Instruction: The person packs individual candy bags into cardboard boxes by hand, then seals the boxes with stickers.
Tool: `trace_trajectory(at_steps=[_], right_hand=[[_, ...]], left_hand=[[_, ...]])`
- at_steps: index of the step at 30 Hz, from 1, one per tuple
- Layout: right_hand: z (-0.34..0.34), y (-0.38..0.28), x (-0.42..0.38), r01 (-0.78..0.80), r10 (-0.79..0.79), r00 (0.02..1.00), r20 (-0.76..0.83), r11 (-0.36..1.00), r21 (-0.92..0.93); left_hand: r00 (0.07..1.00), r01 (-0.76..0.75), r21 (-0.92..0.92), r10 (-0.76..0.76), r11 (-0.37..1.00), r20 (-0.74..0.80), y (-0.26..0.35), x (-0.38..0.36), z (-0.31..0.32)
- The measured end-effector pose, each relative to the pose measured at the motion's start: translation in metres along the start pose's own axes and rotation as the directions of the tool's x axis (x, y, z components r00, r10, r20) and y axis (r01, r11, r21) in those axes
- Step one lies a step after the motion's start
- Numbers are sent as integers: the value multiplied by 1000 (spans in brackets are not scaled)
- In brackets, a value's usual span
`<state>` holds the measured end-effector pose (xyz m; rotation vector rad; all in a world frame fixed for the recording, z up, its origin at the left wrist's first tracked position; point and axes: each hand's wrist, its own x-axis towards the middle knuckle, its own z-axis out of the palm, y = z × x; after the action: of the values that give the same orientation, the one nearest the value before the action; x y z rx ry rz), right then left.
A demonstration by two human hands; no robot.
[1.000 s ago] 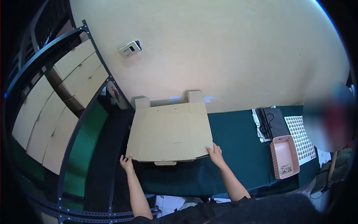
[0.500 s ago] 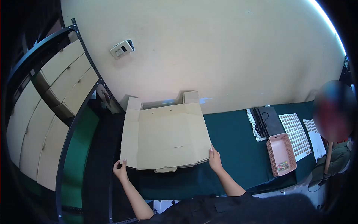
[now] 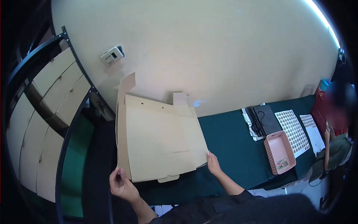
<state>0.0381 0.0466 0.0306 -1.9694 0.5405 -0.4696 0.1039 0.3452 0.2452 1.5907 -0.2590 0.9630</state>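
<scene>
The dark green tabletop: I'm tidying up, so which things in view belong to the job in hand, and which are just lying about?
In the job:
brown flat cardboard piece, one side panel raised
left hand and right hand, both on its edges

Untouched, probably just lying about:
pink rectangular plastic basket
black flat stack with cords
white paper sheet with rows of round prints
</scene>
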Motion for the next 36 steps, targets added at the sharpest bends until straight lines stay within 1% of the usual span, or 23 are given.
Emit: trace_trajectory(at_steps=[2, 3, 4, 6, 8, 10, 11, 12, 13, 16, 18, 19, 20, 22, 23, 24, 25, 26, 28, 30, 32, 34, 36], right_hand=[[2, 5, 2, 65, -72, 997, 16, 961, 270], [-2, -4, 2, 68, -98, 994, 56, 914, 400], [0, -3, 2, 16, -51, 997, 62, 881, 473], [3, 0, 2, 66, -105, 994, 43, 842, 536], [-2, 6, 0, 78, -85, 996, 25, 976, 205], [-17, -5, -6, -39, 27, 999, 40, 934, 356], [-25, -5, -6, -133, 118, 991, 61, 877, 461], [-32, 0, -10, -227, 207, 973, 100, 796, 561], [-42, 7, -12, -227, 214, 973, 91, 794, 564], [-81, 25, -18, -202, 316, 943, -101, 787, 582], [-124, 30, -24, -166, 352, 931, -91, 635, 754], [-144, 38, -27, -129, 371, 917, -148, 625, 770], [-164, 45, -30, -88, 387, 899, -205, 618, 781], [-209, 61, -37, -26, 410, 855, -317, 645, 764], [-229, 76, -41, 28, 351, 837, -419, 738, 674], [-249, 87, -44, 54, 319, 804, -502, 801, 596], [-273, 81, -50, 81, 265, 778, -569, 856, 510], [-289, 103, -54, 59, 255, 775, -579, 881, 469], [-316, 120, -63, 40, 248, 745, -619, 910, 412], [-334, 120, -75, -12, 250, 765, -593, 927, 376], [-344, 121, -83, -131, 153, 806, -572, 988, 80], [-343, 135, -84, -79, 76, 871, -486, 997, 14], [-333, 157, -82, -68, 12, 901, -434, 991, -115]], left_hand=[[993, -118, 76, 119, 990, -4, 12, -10, -8], [992, -119, 17, 120, 993, -46, 13, -18, -12], [990, -118, -45, 114, 992, -84, 9, -27, -17], [981, -145, 76, 153, 987, -123, -24, -34, -40], [900, -387, -46, 367, 921, -233, 32, -39, -14], [935, -335, -241, 289, 911, -207, 56, -39, -1], [937, -332, -261, 285, 906, -200, 61, -43, 8], [971, -232, -324, 199, 917, -131, 66, -46, 12], [992, -128, -375, 115, 918, -57, 71, -51, 16], [987, -154, -414, 160, 897, -20, 75, -80, 45], [983, -161, -428, 182, 889, 8, 76, -99, 63], [993, 93, -482, -48, 871, 106, 77, -108, 74], [940, 340, -508, -267, 792, 212, 78, -116, 85], [986, 161, -540, -107, 826, 130, 102, -141, 124], [966, 226, -513, -123, 828, 227, 106, -152, 136], [920, 275, -394, -120, 877, 374, 101, -162, 142], [910, 322, -359, -180, 876, 375, 107, -174, 157], [895, 370, -320, -243, 872, 374, 110, -186, 172], [829, 395, -160, -276, 905, 486, 79, -222, 179], [842, 336, -91, -255, 938, 475, 73, -258, 189], [798, 296, 88, -297, 951, 524, 58, -286, 185], [785, 289, 170, -335, 942, 520, 38, -311, 185], [775, 290, 154, -326, 945, 541, 15, -332, 185]])
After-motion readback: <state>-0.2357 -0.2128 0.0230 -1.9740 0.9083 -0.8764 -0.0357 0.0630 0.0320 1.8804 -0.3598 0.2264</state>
